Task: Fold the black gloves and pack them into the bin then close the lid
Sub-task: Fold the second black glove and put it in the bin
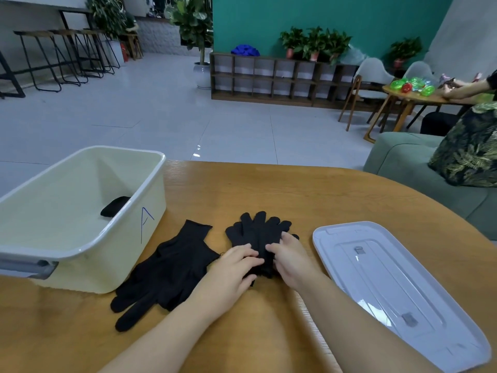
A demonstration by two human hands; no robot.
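Left of our grip, the open bin (80, 211) holds one dark folded bundle (115, 207); between bin and grip lies a flat glove pair (172, 270). Our left hand (231, 273) and right hand (290, 259) both pinch the cuff end of the stacked gloves (258, 232), long axis running away from us, fingers far. Right of the grip: the lid (398, 292). We judge the left hand nearer the bin.

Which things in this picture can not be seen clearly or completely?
- Head view: the black item in the bin is partly hidden by the bin wall.
- The glove cuffs are covered by the left hand and right hand.
- The lid is cut off at the lower edge.
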